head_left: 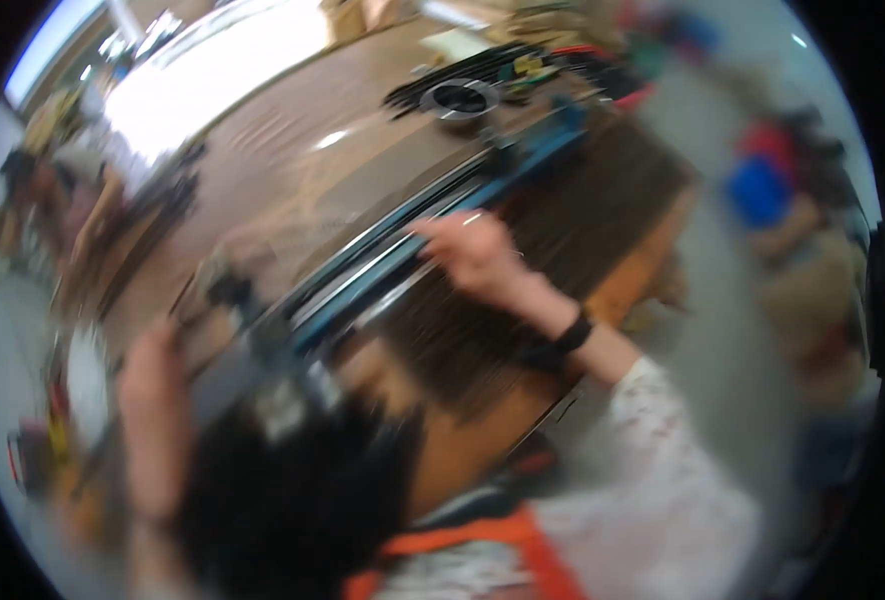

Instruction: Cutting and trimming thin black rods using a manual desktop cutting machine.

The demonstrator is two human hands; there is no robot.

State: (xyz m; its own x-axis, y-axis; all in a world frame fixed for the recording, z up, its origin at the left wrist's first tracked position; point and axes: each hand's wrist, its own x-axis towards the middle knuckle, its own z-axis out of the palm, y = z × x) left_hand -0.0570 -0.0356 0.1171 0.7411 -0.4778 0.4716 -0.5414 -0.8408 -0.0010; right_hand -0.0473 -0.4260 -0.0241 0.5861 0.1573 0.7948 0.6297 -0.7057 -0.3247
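Note:
A long blue metal fixture (pixel 547 150) with bright rails runs diagonally across the wooden workbench. My right hand (pixel 477 255) is over the middle of its rails, fingers drawn together and pointing left. Whether anything thin lies between those fingertips is too blurred to make out. At the fixture's near left end, my left hand (pixel 157 400) is raised beside it, its fingers smeared by motion. Many thin dark strips (pixel 582 235) lie side by side on the bench along the fixture's right side.
A round metal-rimmed dish (pixel 460 98) stands beyond the fixture, near a pile of black strips (pixel 412 95). A blurred black mass (pixel 292 490) fills the lower left foreground. Another person (pixel 77 190) is at the far left. Blurred red and blue items (pixel 762 185) are at right.

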